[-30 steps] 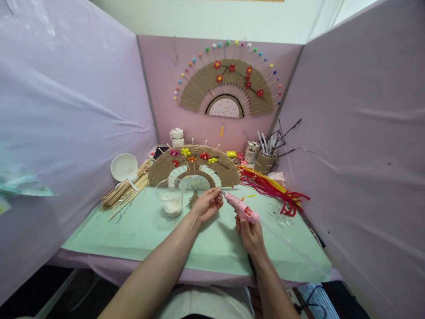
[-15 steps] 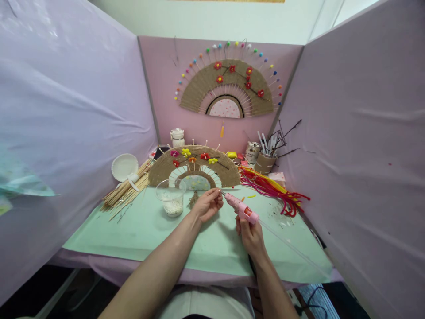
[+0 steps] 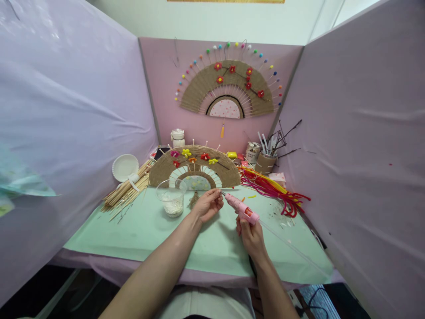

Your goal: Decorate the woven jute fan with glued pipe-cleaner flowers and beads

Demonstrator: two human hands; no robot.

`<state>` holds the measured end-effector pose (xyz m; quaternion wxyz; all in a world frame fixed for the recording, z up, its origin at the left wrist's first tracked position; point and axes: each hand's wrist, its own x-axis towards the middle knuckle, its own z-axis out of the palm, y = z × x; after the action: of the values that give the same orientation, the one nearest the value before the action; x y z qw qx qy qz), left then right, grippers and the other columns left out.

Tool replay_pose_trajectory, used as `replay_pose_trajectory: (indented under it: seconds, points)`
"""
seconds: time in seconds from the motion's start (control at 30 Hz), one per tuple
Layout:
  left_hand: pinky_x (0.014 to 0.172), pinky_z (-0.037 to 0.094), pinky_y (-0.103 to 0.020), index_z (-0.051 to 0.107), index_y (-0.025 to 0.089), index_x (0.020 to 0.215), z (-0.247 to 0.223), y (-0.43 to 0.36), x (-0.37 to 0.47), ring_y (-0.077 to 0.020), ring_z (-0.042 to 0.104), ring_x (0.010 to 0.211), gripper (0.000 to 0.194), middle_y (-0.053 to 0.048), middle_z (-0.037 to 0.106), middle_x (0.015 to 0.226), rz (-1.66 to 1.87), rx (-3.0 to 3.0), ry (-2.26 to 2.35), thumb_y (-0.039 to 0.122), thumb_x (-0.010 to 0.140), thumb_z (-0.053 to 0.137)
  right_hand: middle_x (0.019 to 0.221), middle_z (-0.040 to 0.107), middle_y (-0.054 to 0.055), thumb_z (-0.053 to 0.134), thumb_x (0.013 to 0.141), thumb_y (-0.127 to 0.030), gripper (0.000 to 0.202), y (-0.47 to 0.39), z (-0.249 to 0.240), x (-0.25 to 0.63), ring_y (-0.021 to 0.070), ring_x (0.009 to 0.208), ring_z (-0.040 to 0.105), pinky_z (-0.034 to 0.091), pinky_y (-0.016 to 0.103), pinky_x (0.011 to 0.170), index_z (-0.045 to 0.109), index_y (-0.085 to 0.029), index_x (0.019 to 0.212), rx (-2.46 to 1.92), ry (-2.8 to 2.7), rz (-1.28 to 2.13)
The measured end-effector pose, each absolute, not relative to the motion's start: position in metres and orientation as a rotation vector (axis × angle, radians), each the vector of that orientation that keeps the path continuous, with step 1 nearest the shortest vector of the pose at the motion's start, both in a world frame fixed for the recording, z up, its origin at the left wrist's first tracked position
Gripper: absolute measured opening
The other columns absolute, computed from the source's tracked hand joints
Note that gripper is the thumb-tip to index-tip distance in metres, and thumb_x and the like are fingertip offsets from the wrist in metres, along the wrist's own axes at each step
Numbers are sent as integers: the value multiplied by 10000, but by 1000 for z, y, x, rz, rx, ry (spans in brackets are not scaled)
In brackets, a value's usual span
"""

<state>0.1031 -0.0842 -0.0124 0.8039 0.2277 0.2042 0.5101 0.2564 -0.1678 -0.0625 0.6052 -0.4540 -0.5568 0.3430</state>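
My right hand (image 3: 251, 236) is wrapped round the handle of a pink hot glue gun (image 3: 241, 208), a long clear glue stick (image 3: 292, 246) trailing from its rear. The gun's nozzle points left and meets the fingertips of my left hand (image 3: 209, 205). Those fingers are pinched together on something too small to name. Behind them a brown twine-wrapped fan (image 3: 157, 174) with coloured flowers stands on the green tabletop. Left of my left hand is a clear plastic cup (image 3: 172, 200) with small white beads in it. A brown tassel (image 3: 193, 200) lies below the fan.
A bundle of thin sticks (image 3: 128, 188) and a white dish (image 3: 125, 167) are at the left. Red and yellow pipe cleaners (image 3: 275, 188) lie at the right, near a pot (image 3: 265, 162) of twigs and glue sticks. A finished-looking fan (image 3: 195, 94) hangs on the back panel.
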Motion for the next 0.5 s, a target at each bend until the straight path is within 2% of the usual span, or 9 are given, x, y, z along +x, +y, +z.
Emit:
replay_pose_trajectory:
  seconds: [0.17, 0.33, 0.5]
  points:
    - [551, 468, -157, 656, 92, 740, -11, -85, 103, -61, 538, 580, 223, -1, 587, 644, 1092, 483, 453, 141, 651, 854, 576, 449, -47, 489, 936, -453, 265, -168, -63, 256, 140, 486, 409, 352, 278, 479, 510, -217, 818, -1047, -1288, 789]
    - [544, 464, -156, 658, 85, 735, -10, -85, 103, -61, 539, 575, 272, 1, 586, 637, 1096, 480, 446, 153, 601, 885, 553, 445, -51, 486, 930, -457, 271, -168, -62, 257, 138, 470, 406, 340, 271, 465, 518, -209, 825, -1045, -1296, 768]
    - [551, 468, -157, 661, 92, 737, -9, -86, 103, -61, 544, 576, 234, -1, 591, 640, 1093, 478, 468, 141, 633, 865, 561, 449, -48, 487, 930, -456, 274, -168, -62, 257, 141, 478, 411, 344, 276, 477, 515, -213, 806, -1046, -1298, 760]
